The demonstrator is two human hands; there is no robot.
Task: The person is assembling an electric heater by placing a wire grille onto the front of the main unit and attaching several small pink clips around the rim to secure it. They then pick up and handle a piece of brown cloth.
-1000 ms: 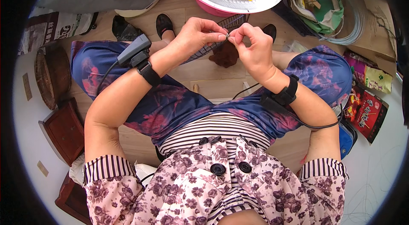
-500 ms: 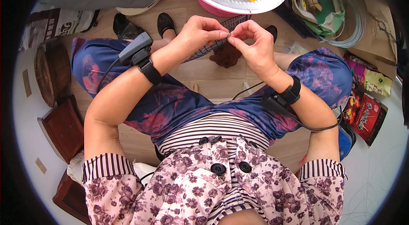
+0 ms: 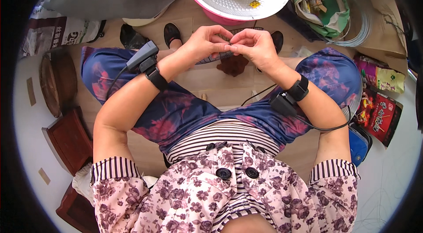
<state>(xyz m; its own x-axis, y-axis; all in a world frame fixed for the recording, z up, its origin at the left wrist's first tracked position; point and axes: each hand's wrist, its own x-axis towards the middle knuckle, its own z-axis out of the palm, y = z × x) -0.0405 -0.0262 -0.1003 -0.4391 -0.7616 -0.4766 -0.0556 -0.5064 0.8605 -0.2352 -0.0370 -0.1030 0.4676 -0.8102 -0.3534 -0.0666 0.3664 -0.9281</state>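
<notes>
Fingertip to fingertip, my two hands meet above the gap between my knees. My left hand [image 3: 206, 44] is closed, its thumb and forefinger pinched together. Facing it, my right hand [image 3: 255, 47] makes a pinch too, with its thumb against the bent fingers. Whatever tiny thing sits between the fingertips is too small to name. Under the hands lies a dark checked strip [image 3: 207, 60], partly hidden by them, with a reddish-brown piece [image 3: 232, 66] just below on the floor.
Beyond my hands stands a pink round heater-like dish [image 3: 211, 1] with a silvery inside and small yellow bits in it. At the right are a green-and-white bag [image 3: 337, 17], coiled wire [image 3: 363, 26] and coloured packets [image 3: 381, 116]. Dark red wooden pieces [image 3: 68, 140] line the left.
Both hands have come closer together and sit slightly lower, fingertips now touching. The view has shifted a little. The pinches stay closed.
</notes>
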